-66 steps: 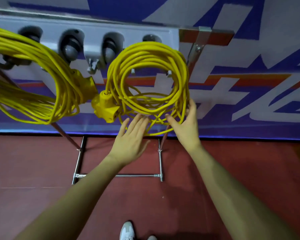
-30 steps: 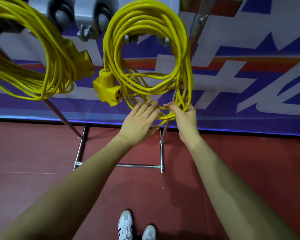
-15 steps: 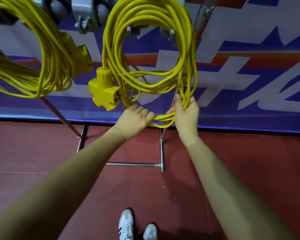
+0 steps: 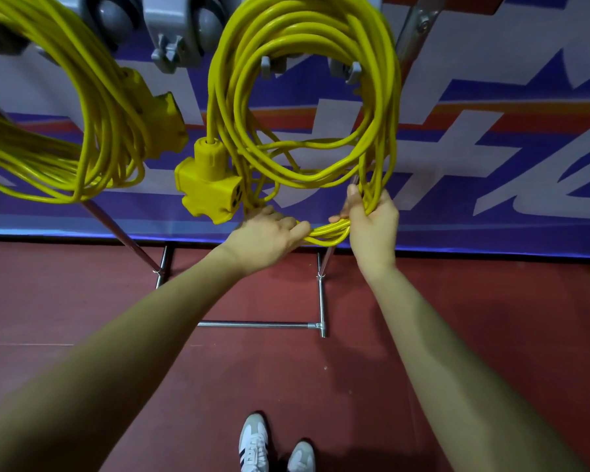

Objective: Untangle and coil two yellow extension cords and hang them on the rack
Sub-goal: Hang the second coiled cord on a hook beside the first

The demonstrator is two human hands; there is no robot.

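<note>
Two coiled yellow extension cords hang from the grey rack (image 4: 181, 32) at the top. The right coil (image 4: 382, 80) hangs in front of me, its yellow socket block (image 4: 208, 185) dangling at its lower left. My left hand (image 4: 269, 236) grips the bottom strands of this coil with curled fingers. My right hand (image 4: 372, 219) grips the same bunch at the coil's lower right. The left coil (image 4: 96, 107) hangs apart at the upper left with its own yellow plug (image 4: 160, 120) beside it.
A blue, white and orange banner (image 4: 491, 137) covers the wall behind the rack. The rack's metal legs and crossbar (image 4: 259, 324) stand on the red floor below my hands. My white shoes (image 4: 273, 444) show at the bottom edge.
Both hands went from resting open under the right coil to gripping its bottom strands. The view moved closer to the rack, and the socket block swung slightly.
</note>
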